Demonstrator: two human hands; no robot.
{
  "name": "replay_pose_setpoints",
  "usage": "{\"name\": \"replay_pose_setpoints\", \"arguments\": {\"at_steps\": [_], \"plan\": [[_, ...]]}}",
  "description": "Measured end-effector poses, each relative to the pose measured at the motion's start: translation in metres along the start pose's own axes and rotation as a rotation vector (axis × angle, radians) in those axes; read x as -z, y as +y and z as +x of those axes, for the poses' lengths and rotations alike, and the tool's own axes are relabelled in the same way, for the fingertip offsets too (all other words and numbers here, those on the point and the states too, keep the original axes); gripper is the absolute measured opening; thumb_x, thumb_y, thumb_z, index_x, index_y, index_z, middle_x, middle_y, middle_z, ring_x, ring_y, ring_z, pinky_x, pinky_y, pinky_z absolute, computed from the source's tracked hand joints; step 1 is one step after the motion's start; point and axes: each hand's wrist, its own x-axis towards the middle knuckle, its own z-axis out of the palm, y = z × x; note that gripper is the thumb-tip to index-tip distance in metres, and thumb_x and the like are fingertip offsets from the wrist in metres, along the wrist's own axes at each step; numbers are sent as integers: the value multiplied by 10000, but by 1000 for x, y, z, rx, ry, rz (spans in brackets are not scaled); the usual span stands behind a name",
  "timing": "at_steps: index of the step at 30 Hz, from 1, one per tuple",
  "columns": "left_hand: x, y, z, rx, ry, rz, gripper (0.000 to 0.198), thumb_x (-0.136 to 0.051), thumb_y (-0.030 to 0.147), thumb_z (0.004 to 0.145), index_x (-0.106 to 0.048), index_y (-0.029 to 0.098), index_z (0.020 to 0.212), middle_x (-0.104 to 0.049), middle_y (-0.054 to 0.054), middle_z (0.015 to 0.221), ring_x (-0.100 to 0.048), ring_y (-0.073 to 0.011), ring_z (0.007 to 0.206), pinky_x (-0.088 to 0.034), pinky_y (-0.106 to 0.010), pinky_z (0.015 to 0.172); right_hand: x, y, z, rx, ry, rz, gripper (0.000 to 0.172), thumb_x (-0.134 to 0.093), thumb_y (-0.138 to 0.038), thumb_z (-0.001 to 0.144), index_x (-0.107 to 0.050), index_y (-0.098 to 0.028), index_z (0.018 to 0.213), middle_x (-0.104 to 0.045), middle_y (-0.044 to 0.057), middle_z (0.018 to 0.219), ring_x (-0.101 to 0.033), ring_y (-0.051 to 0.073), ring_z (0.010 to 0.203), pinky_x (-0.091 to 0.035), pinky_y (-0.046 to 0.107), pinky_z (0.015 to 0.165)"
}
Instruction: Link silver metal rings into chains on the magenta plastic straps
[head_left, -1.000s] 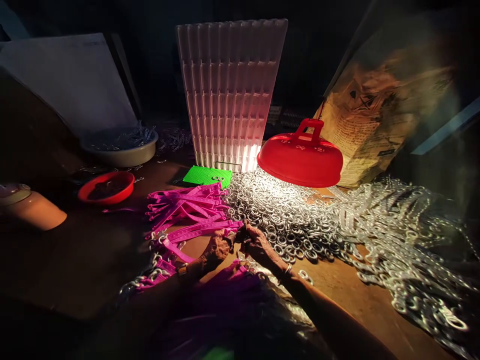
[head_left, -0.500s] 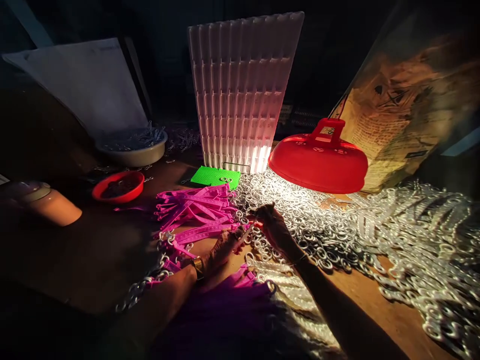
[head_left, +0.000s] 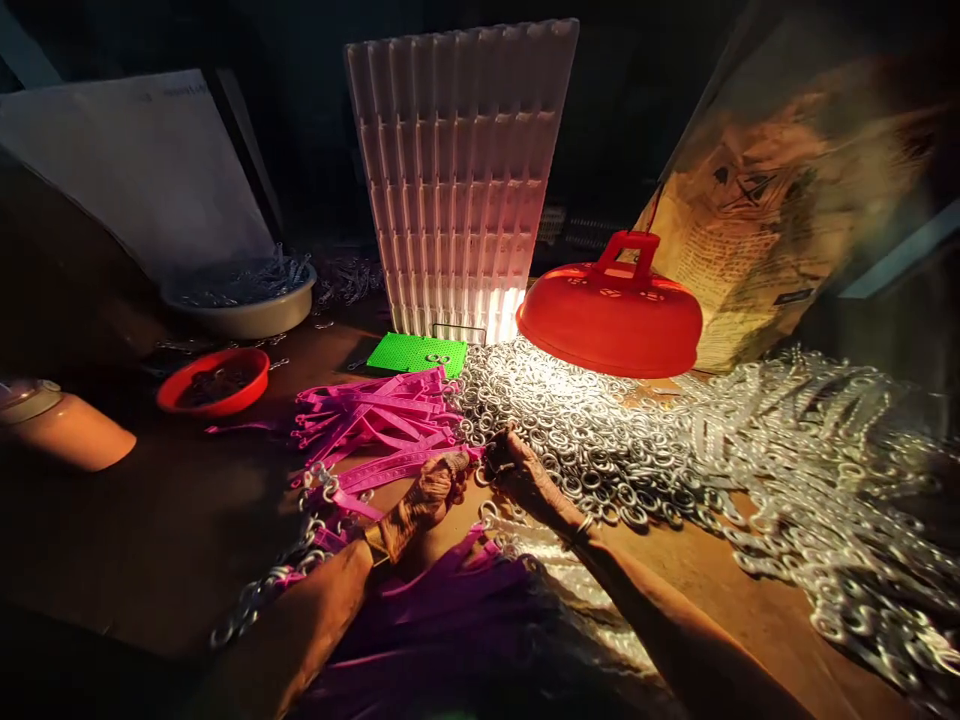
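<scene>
My left hand (head_left: 437, 487), with a band at the wrist, is closed beside the pile of pink straps (head_left: 382, 410). A pink strap end shows just past its fingers; whether the hand grips it is unclear. Close by on the right, my right hand (head_left: 521, 470) has its fingers drawn together at the edge of a heap of metal rings (head_left: 585, 430). What it pinches is hidden in shadow. Below the hands lie more pink straps (head_left: 450, 590), darkened to purple, and pale translucent strips (head_left: 600, 600).
A red lamp shade (head_left: 611, 315) hangs low over the rings. Behind stands a ribbed panel (head_left: 457, 180), with a green perforated mat (head_left: 405, 355) in front. Leftward are a red bowl (head_left: 251, 385), a grey basin (head_left: 270, 318) and an orange bottle (head_left: 75, 435). Linked strips (head_left: 840, 500) spread right.
The whole view has shifted, so the table things sit farther left. My right hand has turned and lowered slightly. The pale strip seen between my hands no longer shows.
</scene>
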Motion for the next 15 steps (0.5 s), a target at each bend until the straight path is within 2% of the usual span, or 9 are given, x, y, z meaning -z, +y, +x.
{"name": "replay_pose_setpoints", "arguments": {"at_steps": [3,7,10,15], "plan": [[-3,0,-5,-33,-21,-51,253,-577,336,752,-389,177,693,-359,34,614,-232,-58,508,-152,-242,482,-6,-1,-3,60,11,-70,132,-375,-330,811,-377,-203,772,-436,-29,592,-388,94,503,-339,211,459],[-6,1,-11,-5,-73,-105,281,-597,376,735,-408,168,735,-356,41,622,-211,-50,507,-127,-238,482,-9,0,-5,150,83,-227,78,-409,-244,719,-338,-210,714,-417,-33,592,-357,94,527,-317,214,485],[-6,1,-14,-3,-88,-124,294,-601,381,733,-396,171,750,-333,49,630,-199,-47,511,-134,-231,482,-11,1,-8,152,116,-262,70,-393,-233,723,-328,-213,706,-393,-37,585,-325,95,519,-293,219,478],[-5,1,-23,-79,-121,-61,304,-551,380,784,-336,187,688,-237,64,580,-184,-49,494,-155,-231,482,-11,6,-8,123,68,-246,84,-371,-242,752,-310,-214,701,-397,-39,586,-323,91,513,-277,214,473]]}}
